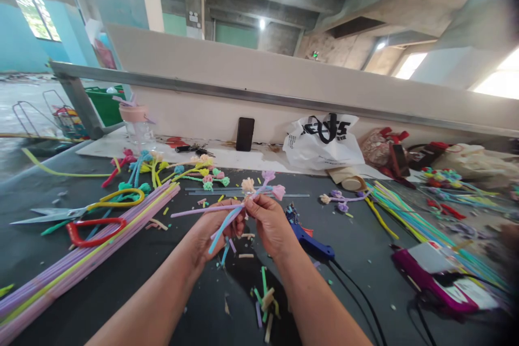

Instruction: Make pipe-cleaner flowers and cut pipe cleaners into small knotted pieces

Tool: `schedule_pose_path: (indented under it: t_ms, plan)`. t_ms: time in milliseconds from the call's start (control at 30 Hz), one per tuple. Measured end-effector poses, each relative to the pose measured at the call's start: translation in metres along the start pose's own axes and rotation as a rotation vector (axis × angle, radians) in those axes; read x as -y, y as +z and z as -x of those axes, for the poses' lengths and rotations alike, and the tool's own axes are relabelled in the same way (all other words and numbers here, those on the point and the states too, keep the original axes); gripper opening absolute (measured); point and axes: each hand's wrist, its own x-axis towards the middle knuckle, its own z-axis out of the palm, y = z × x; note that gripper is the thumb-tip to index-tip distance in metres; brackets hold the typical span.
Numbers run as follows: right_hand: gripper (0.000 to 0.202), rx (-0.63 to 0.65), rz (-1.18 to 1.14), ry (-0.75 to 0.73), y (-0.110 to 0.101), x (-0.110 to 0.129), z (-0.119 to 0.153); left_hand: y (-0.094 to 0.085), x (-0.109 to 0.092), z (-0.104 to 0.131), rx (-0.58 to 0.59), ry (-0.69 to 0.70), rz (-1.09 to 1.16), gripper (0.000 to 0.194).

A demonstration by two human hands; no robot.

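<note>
A small sprig of pipe cleaner flowers (278, 192), with peach, lilac and pink heads, is held between both hands at the middle of the table. My right hand (271, 224) pinches its stems just below the heads. My left hand (214, 230) closes around the stems lower down, its fingertips partly hidden. A lilac stem (203, 210) sticks out leftward, and blue stem ends (223, 231) hang over my left fingers. Just right of my right hand lies a blue glue gun (314, 242) with a black cord. Cut pipe cleaner bits (265, 300) are scattered below the hands.
Scissors (97, 219) with yellow and red handles rest on a pipe cleaner bundle (121, 227) at left. Finished flowers (206, 178) lie behind. A phone (245, 134) leans on the back board beside a white bag (324, 143). At right are more pipe cleaners (430, 227) and a magenta device (438, 281).
</note>
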Motion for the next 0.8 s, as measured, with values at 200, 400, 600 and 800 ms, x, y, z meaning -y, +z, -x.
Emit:
schedule_pose_path:
  t_ms: [200, 400, 600, 800]
  plan:
    - [0.015, -0.045, 0.075, -0.059, -0.005, -0.008, -0.004, -0.007, 0.006, -0.001, 0.08, -0.058, 0.058, 0.007]
    - [0.016, -0.019, 0.088, -0.034, -0.007, -0.013, -0.003, -0.004, 0.004, 0.003, 0.119, -0.161, 0.163, 0.009]
    - [0.017, 0.023, 0.093, -0.049, -0.007, -0.009, -0.003, -0.012, -0.001, 0.003, 0.125, -0.047, 0.002, 0.01]
    - [0.021, 0.036, 0.131, 0.023, -0.009, -0.001, -0.003, -0.012, -0.012, 0.005, 0.113, 0.032, -0.278, 0.021]
